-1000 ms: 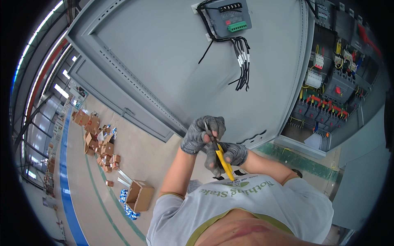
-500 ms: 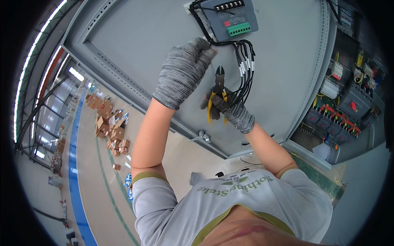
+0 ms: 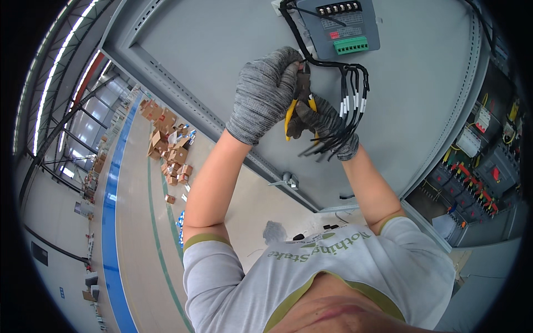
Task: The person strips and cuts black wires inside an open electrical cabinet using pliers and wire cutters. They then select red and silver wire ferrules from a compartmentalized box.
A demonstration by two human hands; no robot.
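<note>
My left hand (image 3: 262, 97), in a grey knit glove, is closed in a pinch beside the black wire bundle (image 3: 319, 62). What its fingertips hold is too small to make out. In my gloved right hand (image 3: 325, 121) are diagonal cutters with yellow-and-black handles (image 3: 289, 117). Their dark jaws (image 3: 303, 80) point up, close to my left fingertips and just below the bundle. Several black wires with white sleeves (image 3: 354, 104) branch off the bundle and hang down across my right hand, their ends loose.
Above is a grey-blue module (image 3: 343, 28) with a green terminal block (image 3: 351, 45), mounted on a grey cabinet door (image 3: 194, 61). A latch (image 3: 287, 180) sits on the door's edge. At right, the cabinet holds breakers and wiring (image 3: 472, 166). Cardboard boxes (image 3: 176, 155) lie on the floor at left.
My right hand has raised the cutters, bringing the jaws up to my left fingertips. The loose wire ends now drape over my right hand. The view has shifted slightly.
</note>
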